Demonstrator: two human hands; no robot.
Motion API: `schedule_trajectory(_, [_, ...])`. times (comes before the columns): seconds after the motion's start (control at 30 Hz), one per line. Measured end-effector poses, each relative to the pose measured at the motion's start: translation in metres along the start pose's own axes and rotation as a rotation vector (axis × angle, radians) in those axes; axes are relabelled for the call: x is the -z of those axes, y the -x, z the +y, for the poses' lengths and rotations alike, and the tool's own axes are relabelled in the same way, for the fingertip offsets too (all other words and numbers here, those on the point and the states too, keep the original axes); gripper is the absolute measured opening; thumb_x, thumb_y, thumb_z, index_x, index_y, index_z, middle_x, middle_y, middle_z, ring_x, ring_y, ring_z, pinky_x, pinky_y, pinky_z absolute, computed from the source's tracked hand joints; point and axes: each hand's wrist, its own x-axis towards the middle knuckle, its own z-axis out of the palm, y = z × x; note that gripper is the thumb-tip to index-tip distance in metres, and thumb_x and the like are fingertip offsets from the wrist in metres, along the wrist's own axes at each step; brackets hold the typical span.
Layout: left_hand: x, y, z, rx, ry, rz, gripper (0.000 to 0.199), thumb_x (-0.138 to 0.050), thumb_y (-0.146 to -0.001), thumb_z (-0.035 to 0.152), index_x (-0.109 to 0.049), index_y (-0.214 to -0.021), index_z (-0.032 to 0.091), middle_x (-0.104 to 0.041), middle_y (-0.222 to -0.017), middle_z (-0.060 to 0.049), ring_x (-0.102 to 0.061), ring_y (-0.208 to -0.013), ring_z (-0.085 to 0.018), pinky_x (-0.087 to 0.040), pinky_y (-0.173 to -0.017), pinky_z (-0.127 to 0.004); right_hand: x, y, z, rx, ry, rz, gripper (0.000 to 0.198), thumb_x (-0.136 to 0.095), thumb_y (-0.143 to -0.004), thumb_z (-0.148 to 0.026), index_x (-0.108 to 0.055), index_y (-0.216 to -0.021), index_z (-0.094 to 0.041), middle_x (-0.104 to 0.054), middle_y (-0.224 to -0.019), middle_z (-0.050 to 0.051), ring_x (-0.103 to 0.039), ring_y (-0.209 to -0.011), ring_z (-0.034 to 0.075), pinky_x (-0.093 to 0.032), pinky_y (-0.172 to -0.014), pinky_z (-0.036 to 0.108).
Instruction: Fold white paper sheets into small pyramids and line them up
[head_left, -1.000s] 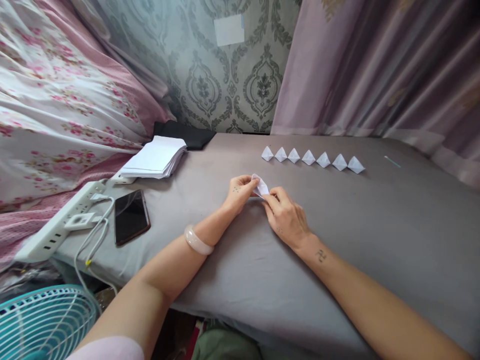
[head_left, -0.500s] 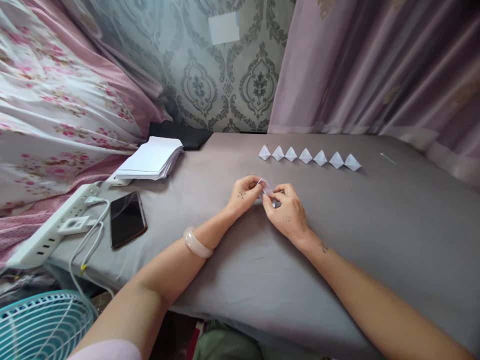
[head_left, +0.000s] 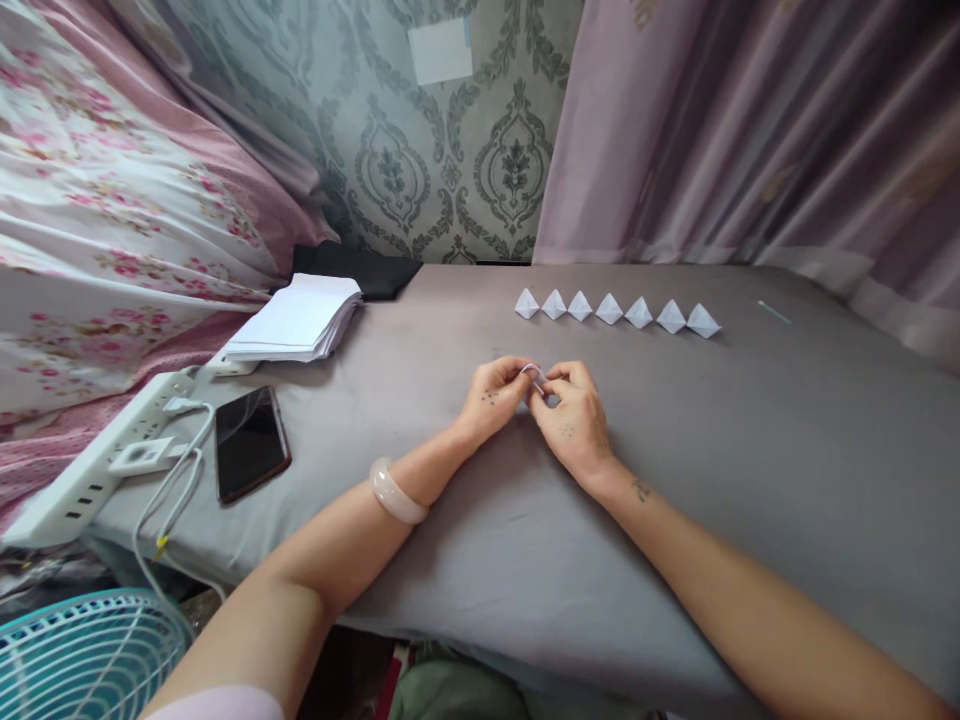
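Between my two hands is a small piece of white paper (head_left: 533, 369), bent into a curve and mostly hidden by fingers. My left hand (head_left: 496, 397) pinches its left side between thumb and fingers. On the other side, the thumb and fingertips of my right hand (head_left: 576, 415) are closed on the same paper. Both hands are held close together over the grey-covered table (head_left: 450, 560). Beyond them stands a row of several folded white paper pieces (head_left: 609, 309), each with a pointed top.
At the left lie a stack of white paper (head_left: 292, 318), a black phone (head_left: 251, 443) and a white power strip (head_left: 97, 460) with cables. A black flat item (head_left: 360, 270) is behind the stack. A thin stick (head_left: 774, 312) lies far right. A teal fan (head_left: 90, 655) stands lower left.
The paper has been turned or bent between my fingers, so less of its face shows. My hands have drawn slightly closer together. The view has shifted a little.
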Motion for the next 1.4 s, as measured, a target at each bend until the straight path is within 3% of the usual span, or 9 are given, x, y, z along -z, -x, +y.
schedule_trajectory(0.13, [-0.003,0.001,-0.001,-0.006,-0.019,0.023,0.02,-0.067,-0.078,0.031,-0.067,-0.083,0.012,-0.069,-0.071,-0.005,-0.063,-0.064,-0.012,-0.049,-0.064,-0.022,0.0,-0.001,-0.005,0.063,0.106,0.01,0.019,-0.055,-0.085,-0.024,-0.063,-0.069,-0.018,-0.059,-0.096,0.01,-0.054,-0.091,0.021,-0.046,-0.077,0.033])
schedule_trajectory(0.33, [-0.007,-0.001,-0.002,0.013,0.01,0.007,0.02,-0.068,-0.076,0.029,-0.066,-0.083,0.011,-0.068,-0.066,-0.004,-0.063,-0.06,-0.012,-0.049,-0.062,-0.022,-0.002,-0.004,-0.004,0.048,0.171,0.017,0.017,-0.056,-0.084,-0.022,-0.063,-0.069,-0.016,-0.059,-0.09,0.01,-0.053,-0.086,0.021,-0.045,-0.077,0.033])
schedule_trajectory(0.43, [-0.005,-0.004,-0.004,0.031,0.006,-0.018,0.02,-0.069,-0.076,0.03,-0.066,-0.081,0.011,-0.069,-0.067,-0.004,-0.062,-0.06,-0.011,-0.049,-0.062,-0.022,-0.004,-0.005,0.001,0.035,0.139,-0.001,0.017,-0.055,-0.084,-0.022,-0.064,-0.071,-0.016,-0.059,-0.091,0.01,-0.054,-0.087,0.021,-0.045,-0.079,0.034])
schedule_trajectory(0.6, [0.009,-0.01,-0.003,0.075,-0.001,0.072,0.021,-0.07,-0.073,0.031,-0.066,-0.077,0.011,-0.066,-0.066,-0.003,-0.058,-0.058,-0.01,-0.047,-0.057,-0.021,-0.002,0.0,0.001,0.078,0.016,-0.066,0.019,-0.054,-0.087,-0.029,-0.068,-0.087,-0.016,-0.061,-0.1,0.011,-0.059,-0.092,0.02,-0.046,-0.084,0.032])
schedule_trajectory(0.73, [0.023,-0.013,0.003,0.139,0.048,0.136,0.022,-0.071,-0.072,0.032,-0.065,-0.076,0.012,-0.064,-0.065,-0.002,-0.057,-0.057,-0.01,-0.047,-0.056,-0.022,0.004,0.007,-0.004,0.108,0.059,-0.084,0.021,-0.054,-0.089,-0.033,-0.066,-0.102,-0.02,-0.062,-0.107,0.008,-0.06,-0.092,0.019,-0.046,-0.076,0.03])
schedule_trajectory(0.9, [0.027,-0.012,0.005,0.135,0.064,0.133,0.024,-0.072,-0.07,0.034,-0.065,-0.073,0.012,-0.062,-0.063,-0.001,-0.055,-0.056,-0.01,-0.044,-0.055,-0.021,0.008,0.011,-0.008,0.212,0.234,-0.182,0.022,-0.051,-0.092,-0.032,-0.065,-0.108,-0.025,-0.065,-0.1,0.005,-0.061,-0.088,0.018,-0.041,-0.069,0.028])
schedule_trajectory(1.1, [0.023,-0.011,0.005,0.133,0.079,0.079,0.028,-0.074,-0.067,0.037,-0.065,-0.074,0.011,-0.061,-0.063,-0.001,-0.054,-0.055,-0.01,-0.044,-0.053,-0.021,0.008,0.011,-0.01,0.264,0.376,-0.293,0.026,-0.043,-0.096,-0.026,-0.068,-0.101,-0.023,-0.066,-0.087,0.005,-0.061,-0.08,0.017,-0.036,-0.065,0.028])
schedule_trajectory(1.4, [0.028,-0.013,0.0,0.136,0.058,0.153,0.025,-0.071,-0.07,0.035,-0.066,-0.07,0.011,-0.06,-0.06,0.0,-0.054,-0.055,-0.01,-0.047,-0.056,-0.023,0.007,0.012,-0.015,0.302,0.473,-0.343,0.028,-0.04,-0.097,-0.025,-0.068,-0.092,-0.02,-0.066,-0.085,0.006,-0.059,-0.076,0.017,-0.033,-0.065,0.029])
